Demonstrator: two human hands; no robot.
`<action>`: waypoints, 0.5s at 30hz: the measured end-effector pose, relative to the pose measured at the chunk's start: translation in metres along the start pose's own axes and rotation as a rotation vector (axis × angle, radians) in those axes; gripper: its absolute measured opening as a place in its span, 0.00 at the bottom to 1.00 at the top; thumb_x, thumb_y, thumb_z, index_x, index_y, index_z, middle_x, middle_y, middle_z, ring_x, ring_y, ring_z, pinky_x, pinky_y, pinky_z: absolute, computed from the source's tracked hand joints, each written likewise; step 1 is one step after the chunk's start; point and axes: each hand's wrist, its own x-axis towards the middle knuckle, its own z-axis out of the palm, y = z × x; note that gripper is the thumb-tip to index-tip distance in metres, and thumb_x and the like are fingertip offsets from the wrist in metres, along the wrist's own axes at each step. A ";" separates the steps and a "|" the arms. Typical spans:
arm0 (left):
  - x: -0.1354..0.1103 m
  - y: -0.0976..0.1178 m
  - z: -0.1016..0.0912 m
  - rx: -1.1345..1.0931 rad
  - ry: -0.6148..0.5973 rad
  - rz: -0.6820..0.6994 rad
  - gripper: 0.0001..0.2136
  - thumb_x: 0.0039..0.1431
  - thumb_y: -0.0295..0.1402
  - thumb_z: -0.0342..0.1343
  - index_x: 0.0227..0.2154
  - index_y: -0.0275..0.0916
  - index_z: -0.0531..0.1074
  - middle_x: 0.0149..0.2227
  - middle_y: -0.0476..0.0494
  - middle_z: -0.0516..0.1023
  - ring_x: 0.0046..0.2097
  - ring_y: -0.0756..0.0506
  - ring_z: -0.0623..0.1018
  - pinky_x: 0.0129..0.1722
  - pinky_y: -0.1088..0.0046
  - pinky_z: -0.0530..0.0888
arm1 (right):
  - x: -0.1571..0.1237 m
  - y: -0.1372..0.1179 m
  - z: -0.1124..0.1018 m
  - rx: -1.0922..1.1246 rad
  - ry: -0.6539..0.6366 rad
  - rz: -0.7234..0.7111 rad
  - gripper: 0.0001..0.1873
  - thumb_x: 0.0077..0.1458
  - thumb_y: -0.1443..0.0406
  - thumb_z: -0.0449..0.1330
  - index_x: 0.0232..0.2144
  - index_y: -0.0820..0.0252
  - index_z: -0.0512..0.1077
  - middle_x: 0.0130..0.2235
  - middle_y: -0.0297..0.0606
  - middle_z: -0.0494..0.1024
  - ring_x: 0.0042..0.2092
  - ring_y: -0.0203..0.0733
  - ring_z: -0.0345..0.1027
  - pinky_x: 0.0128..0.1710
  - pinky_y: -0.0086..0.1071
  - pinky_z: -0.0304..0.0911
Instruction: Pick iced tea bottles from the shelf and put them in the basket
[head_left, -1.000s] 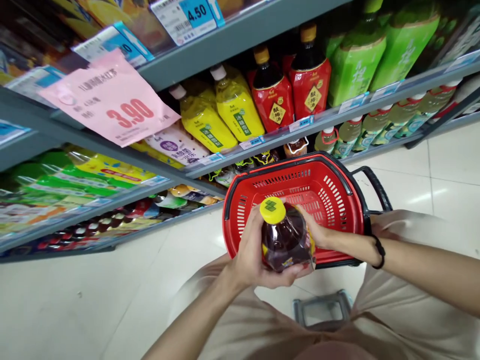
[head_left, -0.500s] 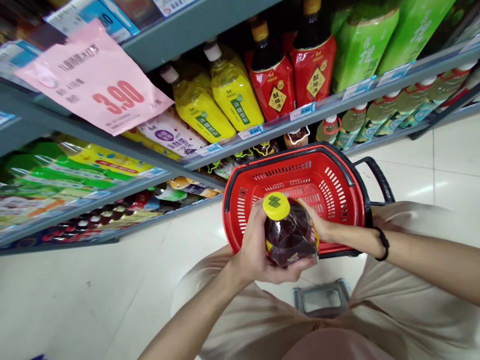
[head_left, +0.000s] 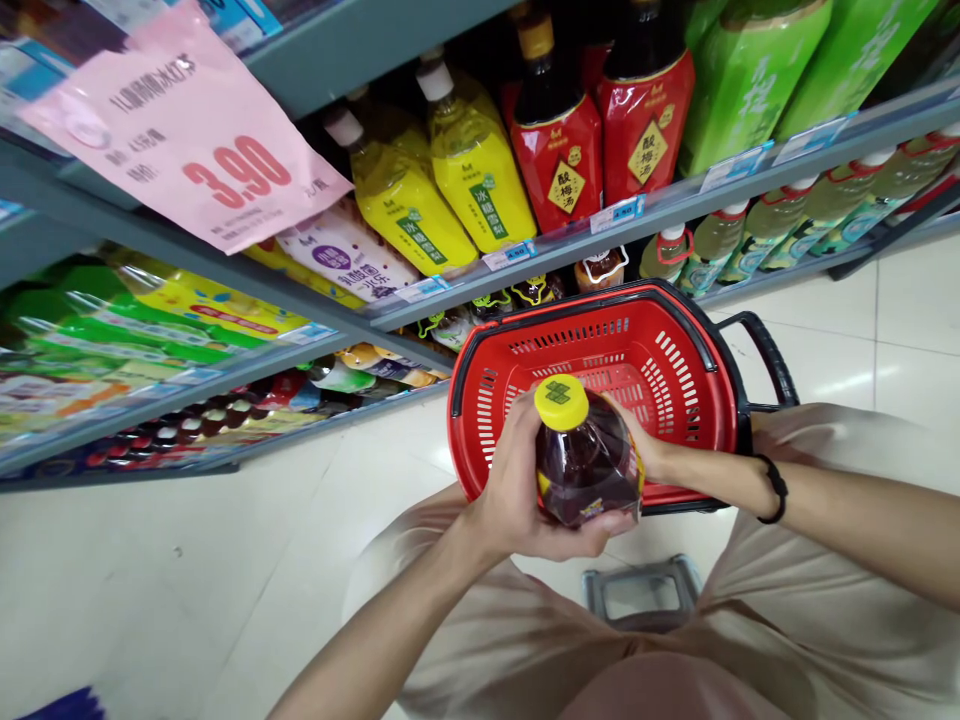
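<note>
Currently, bottle: dark drink point(head_left: 589, 465) held between both hands, in front of me, on the near side of the red basket point(head_left: 712, 430); seen from above, it overlaps part of the opening.
Long axis: runs roughly along my line of sight, yellow cap point(head_left: 562, 402) toward me and leaning a little toward the shelf point(head_left: 566, 235); base hidden.
Left hand: point(head_left: 517, 490) curled around the bottle's left and near sides, thumb across the front; covers more of it than the other.
Right hand: point(head_left: 641, 445) reaches in from the right against the far right side; fingers mostly behind the bottle, so I cannot tell how tightly they close.
Nearer hand: neither; both touch the bottle.
Basket position: just beyond the hands, below the shelf edge; I cannot see what bears it.
Shift from one second back: bottle, hands and basket sit slightly higher and further right in view; pink price sign point(head_left: 187, 130) is further left. I put much of that down to head motion.
Newly visible: dark blue item point(head_left: 67, 705), lower left corner.
Unchanged: left-hand hold on the bottle looks the same.
</note>
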 end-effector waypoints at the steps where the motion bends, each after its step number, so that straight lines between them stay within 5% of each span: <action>1: 0.000 0.000 0.000 0.001 0.003 0.003 0.53 0.53 0.52 0.73 0.75 0.34 0.56 0.59 0.23 0.75 0.57 0.28 0.80 0.58 0.46 0.80 | 0.000 -0.001 0.001 -0.003 -0.001 -0.003 0.31 0.56 0.31 0.60 0.30 0.50 0.77 0.30 0.35 0.83 0.45 0.53 0.80 0.51 0.46 0.78; 15: 0.001 0.000 0.001 -0.032 -0.024 -0.041 0.50 0.54 0.49 0.72 0.74 0.40 0.55 0.60 0.27 0.73 0.59 0.28 0.78 0.61 0.44 0.77 | -0.001 0.001 0.000 0.038 0.035 0.006 0.28 0.59 0.35 0.60 0.34 0.51 0.77 0.36 0.37 0.85 0.51 0.54 0.78 0.56 0.48 0.76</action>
